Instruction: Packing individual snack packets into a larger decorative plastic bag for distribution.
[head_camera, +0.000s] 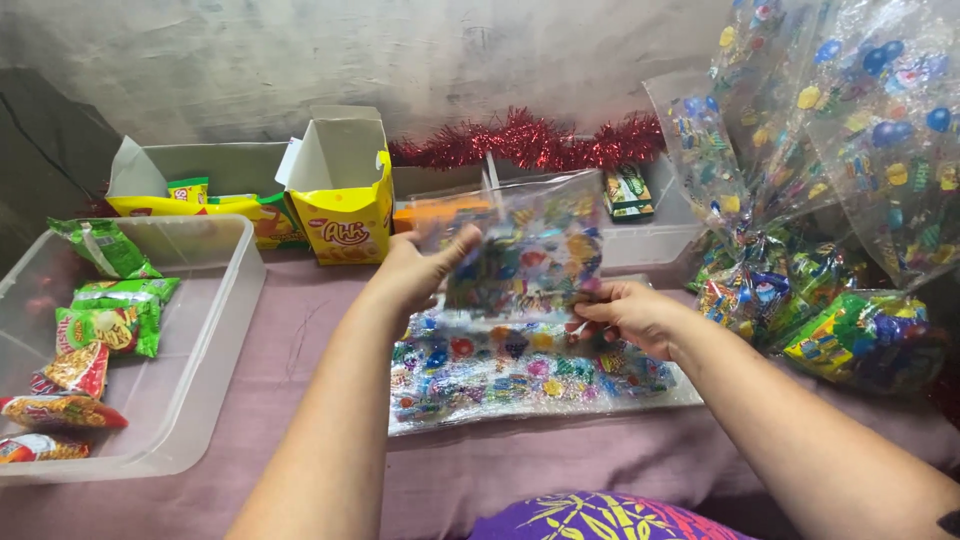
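**Both hands grip a printed cellophane bag above the stack**

Purple patterned cloth (600, 518) sits closest to the lens, at the bottom edge, below both forearms. Beyond it a mauve tablecloth (300, 380) spreads under everything. Left of the left hand's fingers stands a large clear plastic tub (215, 330), smooth and rectangular, holding green snack packets (115, 320) and red-orange ones (60, 410) along its far-left side. Right of the right hand's fingers lean filled gift bags (840, 330), crinkly cellophane with balloon prints, their tall open tops (850, 110) rising to the frame's corner. Directly beneath the fingers lies a flat stack of the same printed bags (520, 375). Behind the fingertips stand an open yellow carton (345, 215), a low cardboard box (200, 175), and a fuzzy red tinsel garland (530, 140) along the grey wall.

Left hand (415, 268) pinches the upper left corner of one printed bag (530, 250), blurred, held upright between the hands; right hand (625, 315) clasps its lower right edge. This bag hides part of the containers behind.
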